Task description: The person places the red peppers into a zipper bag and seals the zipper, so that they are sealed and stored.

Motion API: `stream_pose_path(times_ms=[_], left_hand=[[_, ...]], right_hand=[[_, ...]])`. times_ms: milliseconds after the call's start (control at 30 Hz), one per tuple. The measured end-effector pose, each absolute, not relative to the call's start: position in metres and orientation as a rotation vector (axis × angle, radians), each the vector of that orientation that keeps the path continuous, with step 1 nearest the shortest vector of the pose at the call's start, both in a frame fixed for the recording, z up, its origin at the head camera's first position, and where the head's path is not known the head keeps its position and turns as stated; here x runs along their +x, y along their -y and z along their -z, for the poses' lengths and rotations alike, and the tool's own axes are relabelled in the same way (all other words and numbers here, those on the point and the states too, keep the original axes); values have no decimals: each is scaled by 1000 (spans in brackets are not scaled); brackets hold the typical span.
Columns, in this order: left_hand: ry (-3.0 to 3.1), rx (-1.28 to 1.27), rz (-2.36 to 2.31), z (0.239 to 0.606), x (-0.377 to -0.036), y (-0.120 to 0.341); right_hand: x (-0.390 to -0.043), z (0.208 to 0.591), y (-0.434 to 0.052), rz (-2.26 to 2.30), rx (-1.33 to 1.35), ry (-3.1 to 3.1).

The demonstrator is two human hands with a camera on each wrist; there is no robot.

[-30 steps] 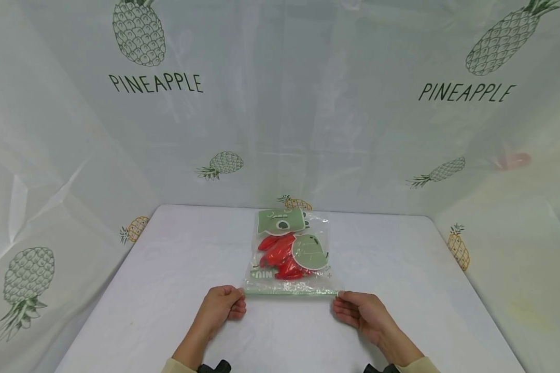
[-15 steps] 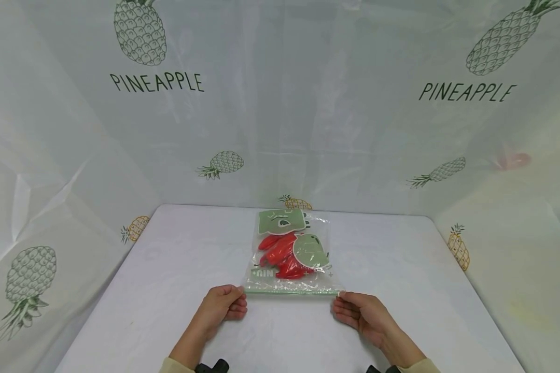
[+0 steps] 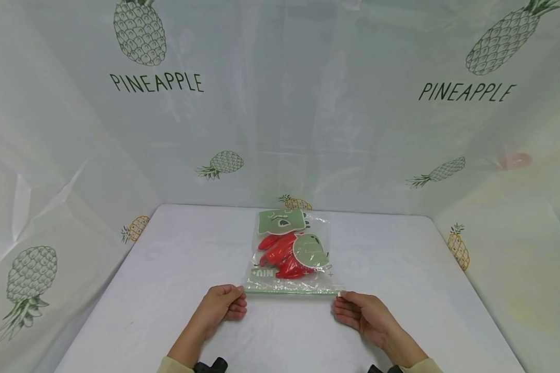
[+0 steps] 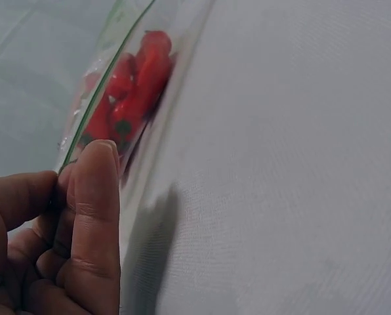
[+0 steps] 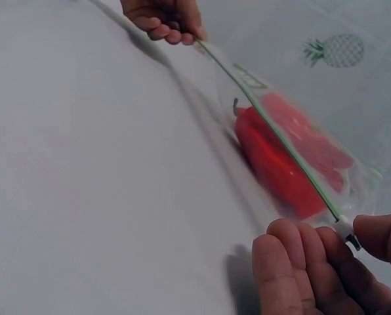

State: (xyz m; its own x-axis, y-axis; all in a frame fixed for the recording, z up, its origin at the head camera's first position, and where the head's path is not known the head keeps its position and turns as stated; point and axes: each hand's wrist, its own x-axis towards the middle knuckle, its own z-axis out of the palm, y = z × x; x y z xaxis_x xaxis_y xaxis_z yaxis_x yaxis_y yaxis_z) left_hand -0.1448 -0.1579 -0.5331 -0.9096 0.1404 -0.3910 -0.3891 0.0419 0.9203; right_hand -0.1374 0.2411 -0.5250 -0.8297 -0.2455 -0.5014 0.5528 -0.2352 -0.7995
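A clear zip bag [image 3: 291, 248] with green dinosaur prints lies on the white table [image 3: 168, 280], holding several red peppers [image 3: 280, 254]. My left hand [image 3: 224, 304] pinches the near left corner of the bag's green zip strip [image 3: 289, 293]. My right hand [image 3: 358, 309] pinches the white slider [image 5: 345, 231] at the near right corner. In the left wrist view my thumb [image 4: 94, 210] presses the bag edge [image 4: 97, 98], with the peppers [image 4: 133, 85] beyond. In the right wrist view the zip strip [image 5: 267, 125] runs taut to the left hand [image 5: 164, 18], with the peppers [image 5: 281, 157] under it.
Translucent sheets printed with pineapples [image 3: 140, 32] and the word PINEAPPLE [image 3: 156, 83] wall in the table at the back and both sides. Bare tabletop lies left and right of the bag.
Hands and bag have barely moved; the bag has settled very slightly away from me.
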Motion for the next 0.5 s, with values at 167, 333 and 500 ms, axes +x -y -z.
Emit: stream_pose_path(times_ms=[167, 333, 500], left_hand=[[-1984, -224, -1899, 530, -144, 161], [-2096, -230, -1835, 526, -143, 168], [-2420, -275, -1675, 516, -149, 175]], right_hand=[[-139, 523, -244, 2112, 378, -1534], [-141, 521, -251, 2104, 398, -1612], [-148, 516, -252, 2001, 490, -1913]])
